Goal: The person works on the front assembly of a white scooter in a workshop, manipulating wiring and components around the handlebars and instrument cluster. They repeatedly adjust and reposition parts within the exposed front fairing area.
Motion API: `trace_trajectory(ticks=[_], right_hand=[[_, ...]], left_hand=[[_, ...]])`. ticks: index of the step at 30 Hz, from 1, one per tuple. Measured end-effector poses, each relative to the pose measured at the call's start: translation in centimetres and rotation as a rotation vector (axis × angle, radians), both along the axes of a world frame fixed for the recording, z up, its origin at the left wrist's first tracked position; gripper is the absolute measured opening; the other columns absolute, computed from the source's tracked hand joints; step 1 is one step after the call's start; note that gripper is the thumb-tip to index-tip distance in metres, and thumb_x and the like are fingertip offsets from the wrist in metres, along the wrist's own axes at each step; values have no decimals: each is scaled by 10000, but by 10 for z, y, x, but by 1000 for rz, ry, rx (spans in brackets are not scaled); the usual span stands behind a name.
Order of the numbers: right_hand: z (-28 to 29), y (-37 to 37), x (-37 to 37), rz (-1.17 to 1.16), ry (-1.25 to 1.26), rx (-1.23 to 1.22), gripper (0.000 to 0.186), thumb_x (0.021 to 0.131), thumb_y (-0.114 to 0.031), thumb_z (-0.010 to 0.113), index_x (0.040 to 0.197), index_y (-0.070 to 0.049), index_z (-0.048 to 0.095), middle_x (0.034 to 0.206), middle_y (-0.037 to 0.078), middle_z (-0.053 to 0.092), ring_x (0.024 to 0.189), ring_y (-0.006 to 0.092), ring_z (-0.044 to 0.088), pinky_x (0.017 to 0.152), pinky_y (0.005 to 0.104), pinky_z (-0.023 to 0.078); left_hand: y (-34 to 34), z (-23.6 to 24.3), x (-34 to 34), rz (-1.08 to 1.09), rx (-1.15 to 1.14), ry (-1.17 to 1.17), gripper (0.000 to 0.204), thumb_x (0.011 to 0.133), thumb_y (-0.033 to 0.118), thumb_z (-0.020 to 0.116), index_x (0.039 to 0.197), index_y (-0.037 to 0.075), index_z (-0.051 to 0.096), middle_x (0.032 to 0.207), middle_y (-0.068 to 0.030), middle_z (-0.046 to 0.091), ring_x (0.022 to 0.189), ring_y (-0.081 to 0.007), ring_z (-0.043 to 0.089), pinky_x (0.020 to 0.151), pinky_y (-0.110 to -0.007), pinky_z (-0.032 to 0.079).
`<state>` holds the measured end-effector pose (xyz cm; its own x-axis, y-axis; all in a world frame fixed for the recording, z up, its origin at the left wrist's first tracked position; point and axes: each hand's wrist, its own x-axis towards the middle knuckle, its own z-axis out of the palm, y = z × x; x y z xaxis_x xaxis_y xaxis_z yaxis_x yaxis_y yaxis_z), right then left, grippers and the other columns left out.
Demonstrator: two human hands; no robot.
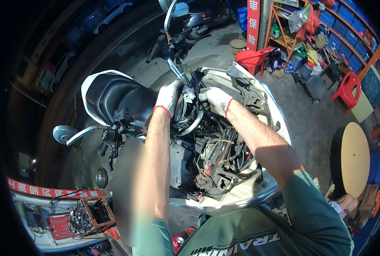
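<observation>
Motorcycle repair workshop, open to a road. Evidence: one white scooter (183,158), panels off, wiring bared; orange shelving (376,56) stocked with blue bins (348,35); concrete floor (309,117); one side bench (40,243) bearing tangled small parts (80,219); two red plastic chairs (349,98); assorted bags (312,21) and oddments piled near the shelving; one further two-wheeler (200,19) parked nearby; cars (113,17) beyond

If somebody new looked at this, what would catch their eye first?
Probably the opened-up scooter in the middle, with a tangle of wires laid bare. Just above, the white-gloved left hand and right hand stand out near its handlebar. Farther off, red chairs glow at upper right, above a round tan tabletop.
</observation>
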<state>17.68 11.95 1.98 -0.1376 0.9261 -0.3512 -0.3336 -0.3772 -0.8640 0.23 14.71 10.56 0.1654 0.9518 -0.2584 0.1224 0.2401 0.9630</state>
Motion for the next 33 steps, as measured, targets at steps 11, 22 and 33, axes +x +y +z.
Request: trace_trajectory(ticks=[11,22,33], right_hand=[[-27,17,-1,21,81,105,167,950,-47,601,1028,-52,748,858,7,701,712,126,584,648,296,442],[-4,6,-5,-5,27,134,80,901,-61,624,833,-78,661,696,9,563,542,129,478,484,303,364],[-4,6,6,71,-28,92,130,941,-64,581,936,-105,704,800,-40,630,650,98,507,576,261,395]], left_hand=[[11,-8,4,57,-45,-121,237,1025,255,561,954,68,687,779,-26,652,664,-141,603,625,-287,481],[15,-11,-4,65,-31,-8,262,1017,290,558,944,75,689,817,-26,651,721,-137,594,664,-293,470],[13,-15,-1,41,76,134,319,1031,320,532,940,63,699,826,-32,649,702,-137,590,656,-288,460]])
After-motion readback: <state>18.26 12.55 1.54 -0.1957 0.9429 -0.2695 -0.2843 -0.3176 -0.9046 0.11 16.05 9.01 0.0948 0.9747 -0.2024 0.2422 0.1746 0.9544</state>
